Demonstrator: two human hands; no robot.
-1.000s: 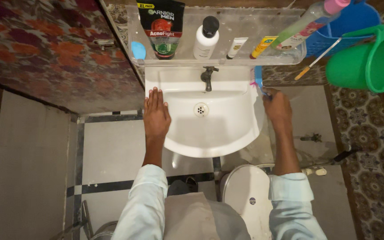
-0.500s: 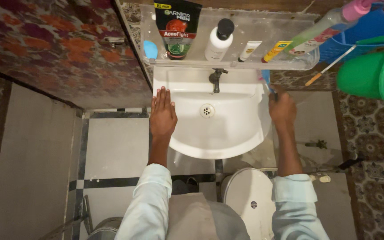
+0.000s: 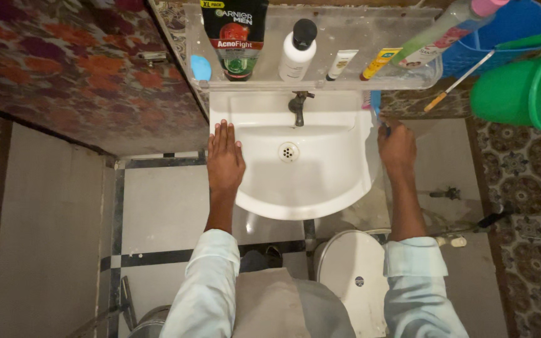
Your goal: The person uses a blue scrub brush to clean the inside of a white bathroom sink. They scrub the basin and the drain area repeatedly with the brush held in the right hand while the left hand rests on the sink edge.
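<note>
Your left fingers point(image 3: 225, 131) lie flat and spread on the left rim of the sink point(image 3: 308, 188), holding nothing. Your right hand point(image 3: 397, 147) is curled closed at the right rim around a thin blue-handled thing point(image 3: 377, 107), likely a toothbrush, its top reaching up toward the shelf point(image 3: 320, 84). Judged from this, the work is at its start: the tap point(image 3: 298, 105) shows no water running, the basin looks dry and clean around its one drain point(image 3: 288, 151), and every container on the shelf stands untouched. Counted outward: one sink, one tap, one glass shelf. On the shelf stand one dark tube point(image 3: 236, 37), one white bottle with a black cap point(image 3: 297, 53), two small tubes, and one tall green bottle lying slanted. Right of it hang one green mug point(image 3: 524, 84) and one blue basket point(image 3: 502, 31). One toilet point(image 3: 352, 281) sits below.
</note>
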